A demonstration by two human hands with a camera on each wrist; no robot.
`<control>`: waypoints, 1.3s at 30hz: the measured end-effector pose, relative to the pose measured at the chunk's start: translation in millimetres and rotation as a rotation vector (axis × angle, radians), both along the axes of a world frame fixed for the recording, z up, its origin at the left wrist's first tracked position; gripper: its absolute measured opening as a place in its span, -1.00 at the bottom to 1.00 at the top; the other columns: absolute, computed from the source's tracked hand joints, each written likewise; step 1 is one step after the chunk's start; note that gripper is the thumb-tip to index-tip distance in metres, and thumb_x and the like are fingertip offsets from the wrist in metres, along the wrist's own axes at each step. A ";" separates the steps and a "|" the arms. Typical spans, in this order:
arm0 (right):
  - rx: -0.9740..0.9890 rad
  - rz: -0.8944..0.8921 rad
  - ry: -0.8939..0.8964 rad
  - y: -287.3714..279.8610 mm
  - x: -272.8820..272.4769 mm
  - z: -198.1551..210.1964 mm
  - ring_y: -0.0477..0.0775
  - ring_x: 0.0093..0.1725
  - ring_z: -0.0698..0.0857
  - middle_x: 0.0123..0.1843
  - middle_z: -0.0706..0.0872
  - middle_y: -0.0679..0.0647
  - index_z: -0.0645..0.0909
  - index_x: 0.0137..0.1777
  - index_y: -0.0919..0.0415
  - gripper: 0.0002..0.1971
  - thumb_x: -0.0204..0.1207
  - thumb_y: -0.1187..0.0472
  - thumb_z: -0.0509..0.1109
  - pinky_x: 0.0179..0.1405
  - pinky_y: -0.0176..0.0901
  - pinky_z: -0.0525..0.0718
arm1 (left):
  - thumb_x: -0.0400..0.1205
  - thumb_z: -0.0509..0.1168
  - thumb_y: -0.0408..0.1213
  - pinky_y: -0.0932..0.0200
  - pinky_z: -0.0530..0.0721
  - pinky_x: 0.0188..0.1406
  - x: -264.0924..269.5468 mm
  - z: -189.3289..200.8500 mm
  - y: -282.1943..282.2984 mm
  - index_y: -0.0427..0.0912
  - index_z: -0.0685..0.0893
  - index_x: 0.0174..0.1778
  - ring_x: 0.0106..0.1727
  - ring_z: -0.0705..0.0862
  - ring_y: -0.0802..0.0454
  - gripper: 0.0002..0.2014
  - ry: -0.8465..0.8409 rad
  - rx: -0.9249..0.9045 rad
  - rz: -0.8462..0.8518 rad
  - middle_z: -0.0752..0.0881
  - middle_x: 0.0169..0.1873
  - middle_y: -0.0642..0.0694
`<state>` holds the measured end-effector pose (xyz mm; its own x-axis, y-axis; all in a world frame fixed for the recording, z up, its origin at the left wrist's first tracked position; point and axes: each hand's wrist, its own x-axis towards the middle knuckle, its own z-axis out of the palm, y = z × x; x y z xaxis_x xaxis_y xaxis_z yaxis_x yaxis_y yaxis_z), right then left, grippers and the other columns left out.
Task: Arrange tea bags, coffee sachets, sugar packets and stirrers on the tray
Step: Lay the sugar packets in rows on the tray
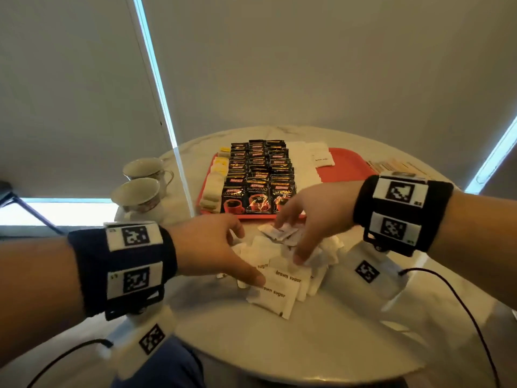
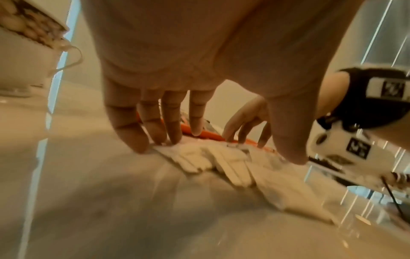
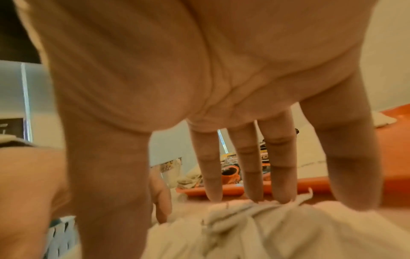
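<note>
Both hands, left hand [image 1: 212,245] and right hand [image 1: 310,217], rest straight, released fingers [image 2: 131,129] on the loose sugar packets [image 1: 282,287] heaped on the tabletop [image 1: 279,345] beside the tray [image 1: 349,163]. Risk: sweeping them together scatters packets off the edge.

Before you: red tray [image 1: 347,163]; black coffee sachets [image 1: 258,175] printed with red cups; white sugar packets [image 1: 282,287] lettered in brown; black wristbands [image 1: 123,273] bearing black-and-white square markers; white marbled table [image 1: 321,345].
</note>
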<state>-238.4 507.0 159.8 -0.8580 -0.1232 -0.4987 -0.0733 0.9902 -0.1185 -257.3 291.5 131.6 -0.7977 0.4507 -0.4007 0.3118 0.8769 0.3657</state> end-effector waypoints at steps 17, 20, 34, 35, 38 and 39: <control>-0.121 -0.049 0.098 -11.5 -0.6 -9.2 -0.04 -0.10 0.83 0.04 0.79 -0.08 0.68 0.35 -0.08 -0.48 0.39 0.01 0.70 -0.22 -0.22 0.83 | 0.47 0.69 -0.07 0.12 0.85 -0.12 -5.4 -7.2 25.2 0.10 0.73 0.20 0.02 0.82 0.04 -0.58 -0.019 -0.030 0.075 0.82 0.01 0.01; -0.245 -0.111 0.123 -5.9 -6.3 -5.9 -0.02 -0.07 0.82 0.03 0.81 -0.04 0.74 0.26 -0.05 -0.65 0.49 0.11 0.63 -0.15 -0.14 0.87 | 0.44 0.69 -0.10 0.14 0.73 -0.12 -14.4 -2.1 11.7 0.12 0.74 0.17 0.04 0.76 0.04 -0.59 0.006 0.049 0.132 0.80 0.01 0.04; -1.244 -0.427 0.023 17.9 -27.1 15.1 0.14 0.08 0.84 0.16 0.86 0.18 0.74 0.29 0.26 -0.68 0.53 0.39 0.51 -0.02 0.01 0.78 | 0.60 0.39 -0.51 -0.11 0.84 -0.19 -44.3 1.8 -0.8 -0.13 0.65 0.40 0.09 0.87 -0.31 -0.56 -0.444 0.996 0.587 0.84 0.16 -0.32; -1.227 -0.423 0.018 13.7 -29.3 12.4 0.12 0.08 0.83 0.17 0.86 0.17 0.74 0.28 0.25 -0.68 0.54 0.39 0.51 -0.06 -0.02 0.77 | 0.60 0.37 -0.50 -0.13 0.84 -0.20 -42.9 -1.2 5.3 -0.13 0.67 0.40 0.12 0.86 -0.32 -0.56 -0.501 1.050 0.588 0.83 0.19 -0.33; -1.191 -0.454 0.012 4.6 -37.6 4.5 0.15 0.12 0.80 0.17 0.86 0.17 0.75 0.27 0.23 -0.69 0.53 0.37 0.53 -0.08 -0.02 0.71 | 0.48 0.28 -0.49 -0.21 0.84 -0.10 -43.2 -7.5 19.7 -0.11 0.68 0.44 0.31 0.78 -0.38 -0.43 -0.637 1.233 0.589 0.80 0.31 -0.36; -1.200 -0.473 0.001 4.3 -40.0 3.3 0.18 0.14 0.79 0.17 0.86 0.19 0.75 0.27 0.24 -0.68 0.52 0.37 0.53 -0.06 -0.01 0.69 | 0.46 0.24 -0.50 -0.23 0.84 -0.08 -44.8 -8.2 21.8 -0.11 0.67 0.45 0.33 0.78 -0.40 -0.40 -0.662 1.277 0.584 0.80 0.31 -0.36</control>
<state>-278.4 511.3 163.1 -0.9413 -0.1775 -0.2873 0.2527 0.1941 -0.9479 -302.1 313.3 123.4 -0.8202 0.4560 -0.3455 -0.4636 -0.1757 0.8685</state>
